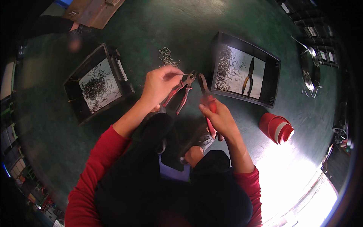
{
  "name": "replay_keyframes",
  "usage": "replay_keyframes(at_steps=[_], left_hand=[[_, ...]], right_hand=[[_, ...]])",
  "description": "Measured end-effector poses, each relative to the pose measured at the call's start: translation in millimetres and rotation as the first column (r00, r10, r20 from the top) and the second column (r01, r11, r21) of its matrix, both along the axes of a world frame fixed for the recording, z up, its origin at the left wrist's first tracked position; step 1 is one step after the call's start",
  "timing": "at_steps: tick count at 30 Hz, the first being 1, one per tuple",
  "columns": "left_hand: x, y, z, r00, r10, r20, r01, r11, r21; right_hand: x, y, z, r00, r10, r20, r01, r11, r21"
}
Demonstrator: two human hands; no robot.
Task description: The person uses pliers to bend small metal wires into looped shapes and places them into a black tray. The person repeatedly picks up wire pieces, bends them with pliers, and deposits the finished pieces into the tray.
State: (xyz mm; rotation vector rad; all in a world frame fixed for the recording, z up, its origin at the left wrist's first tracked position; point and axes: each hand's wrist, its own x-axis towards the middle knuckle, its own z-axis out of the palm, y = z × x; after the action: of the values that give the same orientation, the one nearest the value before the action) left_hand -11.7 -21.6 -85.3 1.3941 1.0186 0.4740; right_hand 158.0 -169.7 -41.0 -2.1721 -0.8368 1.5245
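My left hand point(158, 86) is closed in a pinch on a short thin piece of wire point(188, 74), which points to the right. My right hand point(222, 118) grips red-handled pliers point(207, 97), jaws upward, just right of the wire's tip and seemingly apart from it. Below and between my hands, a second pair of pliers point(186, 90) with red and grey handles lies with its handles spread and its head close to the wire. Beyond my left hand is a small heap of bent wire pieces point(166, 56) on the green floor point(151, 22).
Black bins of wire hooks stand left point(124, 87) and right point(275, 77); the right one also holds yellow-and-black pliers point(248, 80). A red round container point(269, 125) and a wire coil point(311, 73) lie farther right. Another person's hand point(75, 26) shows near a wooden box point(92, 13).
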Motion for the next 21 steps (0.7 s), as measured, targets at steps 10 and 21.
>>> replay_keyframes(at_steps=[10,21], left_hand=[[4,-3,10,1.0,-0.016,-0.007,0.015,0.998,-0.061],[9,-7,7,0.997,-0.065,0.032,0.066,0.998,-0.018]], right_hand=[[-2,2,2,0.998,0.069,0.0,-0.069,0.997,-0.038],[0,-3,0,1.0,0.024,0.019,-0.023,0.998,-0.062]])
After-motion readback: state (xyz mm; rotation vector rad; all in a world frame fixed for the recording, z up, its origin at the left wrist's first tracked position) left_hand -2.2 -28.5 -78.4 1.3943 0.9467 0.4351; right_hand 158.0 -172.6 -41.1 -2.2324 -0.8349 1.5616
